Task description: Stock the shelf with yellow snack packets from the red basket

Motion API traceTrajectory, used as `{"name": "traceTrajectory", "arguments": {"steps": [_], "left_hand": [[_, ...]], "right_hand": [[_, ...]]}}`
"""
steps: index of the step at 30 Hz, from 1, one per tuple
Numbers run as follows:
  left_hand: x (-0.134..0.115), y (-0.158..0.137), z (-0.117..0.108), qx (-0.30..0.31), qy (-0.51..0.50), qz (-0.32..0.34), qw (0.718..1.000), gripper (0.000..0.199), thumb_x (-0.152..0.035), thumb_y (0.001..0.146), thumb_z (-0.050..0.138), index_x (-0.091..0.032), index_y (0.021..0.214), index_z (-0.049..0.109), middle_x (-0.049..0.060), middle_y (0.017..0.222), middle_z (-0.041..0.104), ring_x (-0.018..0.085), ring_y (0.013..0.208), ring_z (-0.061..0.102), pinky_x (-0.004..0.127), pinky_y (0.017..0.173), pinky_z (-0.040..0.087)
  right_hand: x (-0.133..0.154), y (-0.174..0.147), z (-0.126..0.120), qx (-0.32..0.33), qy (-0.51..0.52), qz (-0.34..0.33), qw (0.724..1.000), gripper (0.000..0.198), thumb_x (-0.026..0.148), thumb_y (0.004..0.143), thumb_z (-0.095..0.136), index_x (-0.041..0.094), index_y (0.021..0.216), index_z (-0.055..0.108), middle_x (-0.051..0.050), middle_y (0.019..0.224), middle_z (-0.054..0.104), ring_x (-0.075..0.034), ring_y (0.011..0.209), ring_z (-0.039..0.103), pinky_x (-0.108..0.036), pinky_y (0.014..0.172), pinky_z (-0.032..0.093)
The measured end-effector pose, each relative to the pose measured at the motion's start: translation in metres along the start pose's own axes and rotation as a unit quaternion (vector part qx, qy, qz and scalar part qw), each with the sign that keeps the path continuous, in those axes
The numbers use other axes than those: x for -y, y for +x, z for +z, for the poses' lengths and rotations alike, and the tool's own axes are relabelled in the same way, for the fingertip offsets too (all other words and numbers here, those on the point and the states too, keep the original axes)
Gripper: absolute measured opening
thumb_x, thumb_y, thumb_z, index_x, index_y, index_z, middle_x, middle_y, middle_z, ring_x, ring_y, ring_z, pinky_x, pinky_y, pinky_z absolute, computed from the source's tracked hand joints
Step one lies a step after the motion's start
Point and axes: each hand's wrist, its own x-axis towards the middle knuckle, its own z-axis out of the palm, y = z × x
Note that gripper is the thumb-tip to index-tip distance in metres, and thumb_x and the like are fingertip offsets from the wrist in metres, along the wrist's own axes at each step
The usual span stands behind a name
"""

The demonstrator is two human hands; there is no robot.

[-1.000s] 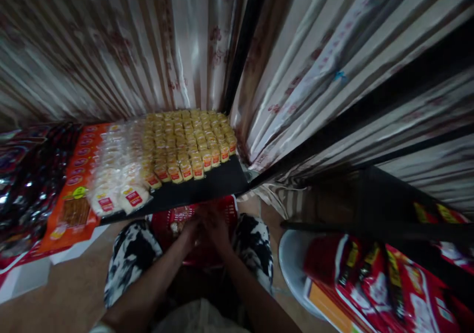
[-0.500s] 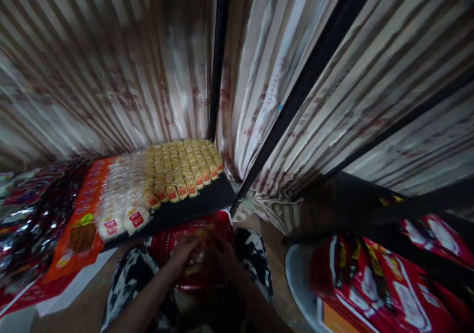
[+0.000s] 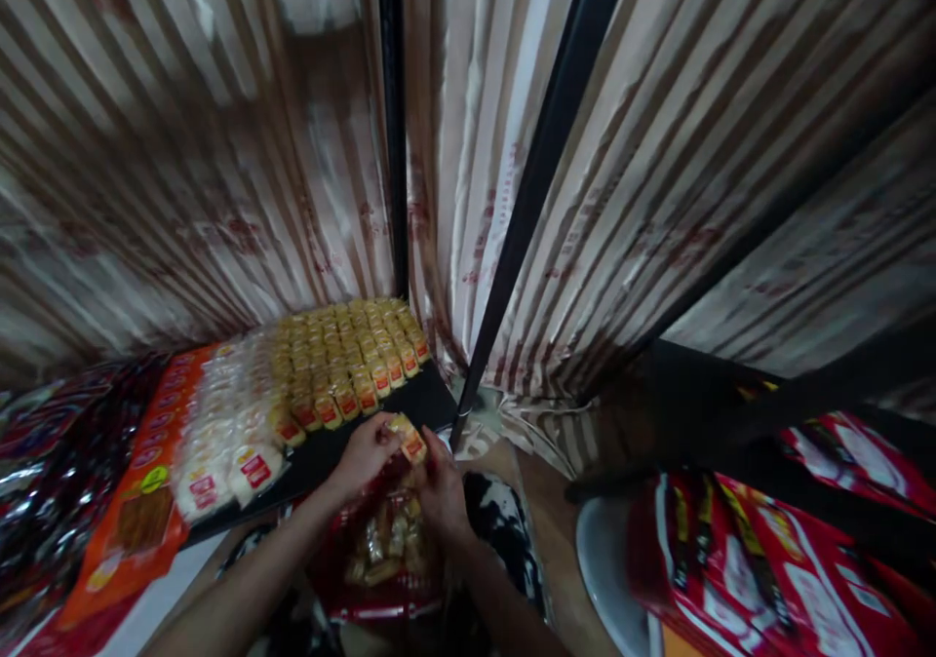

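A small yellow packaged snack point(image 3: 408, 439) with a red label is held up between my two hands. My left hand point(image 3: 368, 454) pinches its left end, and my right hand point(image 3: 439, 486) grips its right side. Below them, between my knees, a red basket point(image 3: 343, 594) holds several more yellow packaged snacks point(image 3: 391, 540), lying loosely. Just ahead and to the left, rows of the same yellow packets point(image 3: 343, 360) stand on a dark shelf point(image 3: 413, 402), their red labels facing me.
Left of the rows lie white packets point(image 3: 234, 423), an orange package point(image 3: 138, 501) and dark shiny packets point(image 3: 65, 452). Black posts point(image 3: 523, 218) stand before a striped curtain point(image 3: 219, 150). At right are red packages point(image 3: 790, 560) and a pale round basin point(image 3: 606, 579).
Both hands have risen out of the red basket with one yellow packet between them. My view has shifted slightly, moving the shelf lower in the picture.
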Motion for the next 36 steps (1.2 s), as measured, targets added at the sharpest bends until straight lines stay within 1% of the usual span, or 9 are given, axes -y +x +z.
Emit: {"name": "traceTrajectory", "arguments": {"steps": [2,5,10,13,17,19,23,29,36], "left_hand": [[-0.011,0.017,0.000,-0.032,0.056,0.032,0.997,0.026,-0.029,0.070,0.061,-0.018,0.094,0.063,-0.001,0.063,0.061,0.015,0.060,0.057,0.024,0.058,0.044],[-0.032,0.045,0.001,-0.077,0.154,0.077,0.982,0.026,-0.024,0.074,0.059,-0.020,0.099,0.062,0.001,0.069,0.064,0.016,0.067,0.059,0.025,0.066,0.045],[-0.066,0.080,0.009,-0.116,0.308,0.088,0.940,0.030,-0.029,0.079,0.055,-0.021,0.107,0.060,0.007,0.085,0.069,0.022,0.081,0.063,0.030,0.075,0.043],[-0.076,0.095,0.018,-0.122,0.361,0.107,0.918,0.029,-0.029,0.081,0.053,-0.020,0.107,0.060,0.010,0.092,0.068,0.024,0.089,0.062,0.031,0.078,0.043],[-0.075,0.112,0.030,-0.119,0.414,0.168,0.887,0.029,-0.022,0.081,0.051,-0.014,0.107,0.059,0.014,0.104,0.064,0.026,0.105,0.054,0.034,0.087,0.041],[-0.072,0.120,0.034,-0.116,0.431,0.201,0.872,0.026,-0.022,0.081,0.051,-0.011,0.102,0.061,0.015,0.104,0.063,0.026,0.107,0.051,0.035,0.091,0.041],[-0.065,0.135,0.037,-0.126,0.455,0.244,0.847,0.021,-0.023,0.079,0.053,-0.013,0.094,0.065,0.013,0.105,0.061,0.026,0.109,0.047,0.038,0.096,0.039],[-0.058,0.149,0.038,-0.147,0.451,0.257,0.842,0.022,-0.022,0.074,0.058,-0.016,0.094,0.066,0.014,0.130,0.048,0.034,0.130,0.027,0.049,0.103,0.032],[-0.047,0.160,0.039,-0.146,0.467,0.270,0.830,0.027,-0.020,0.077,0.055,-0.014,0.101,0.062,0.014,0.128,0.050,0.033,0.133,0.025,0.050,0.104,0.030]], "right_hand": [[0.004,0.007,0.001,-0.043,-0.057,-0.055,0.996,0.046,0.029,0.084,0.043,0.015,0.127,0.049,-0.014,0.132,0.051,-0.026,0.126,0.043,-0.049,0.105,0.034],[0.011,0.018,0.002,-0.056,-0.085,-0.098,0.990,0.046,0.025,0.087,0.038,0.014,0.131,0.043,-0.014,0.136,0.045,-0.024,0.129,0.038,-0.049,0.106,0.033],[0.014,0.039,0.005,-0.039,-0.093,-0.084,0.991,0.046,0.021,0.086,0.039,0.013,0.130,0.044,-0.014,0.137,0.044,-0.023,0.128,0.038,-0.047,0.105,0.035],[0.007,0.050,0.006,-0.040,-0.073,-0.067,0.994,0.046,0.020,0.085,0.039,0.014,0.129,0.046,-0.014,0.137,0.044,-0.023,0.127,0.040,-0.044,0.102,0.040],[-0.004,0.062,0.009,-0.043,-0.046,-0.050,0.997,0.045,0.020,0.084,0.040,0.016,0.129,0.047,-0.013,0.136,0.045,-0.023,0.125,0.043,-0.042,0.098,0.045],[-0.009,0.065,0.011,-0.049,-0.039,-0.040,0.997,0.045,0.020,0.084,0.040,0.017,0.128,0.048,-0.013,0.135,0.046,-0.023,0.124,0.044,-0.041,0.096,0.047],[-0.014,0.072,0.016,-0.052,-0.026,-0.037,0.998,0.045,0.020,0.084,0.040,0.017,0.129,0.047,-0.013,0.136,0.045,-0.022,0.126,0.043,-0.039,0.096,0.048],[-0.022,0.093,0.027,-0.061,-0.020,-0.036,0.997,0.051,0.015,0.082,0.039,0.016,0.133,0.042,-0.013,0.139,0.041,-0.022,0.128,0.040,-0.040,0.099,0.045],[-0.031,0.124,0.036,-0.048,-0.071,-0.058,0.995,0.063,0.008,0.077,0.039,0.010,0.140,0.032,-0.013,0.144,0.037,-0.022,0.135,0.030,-0.043,0.110,0.031]]}}
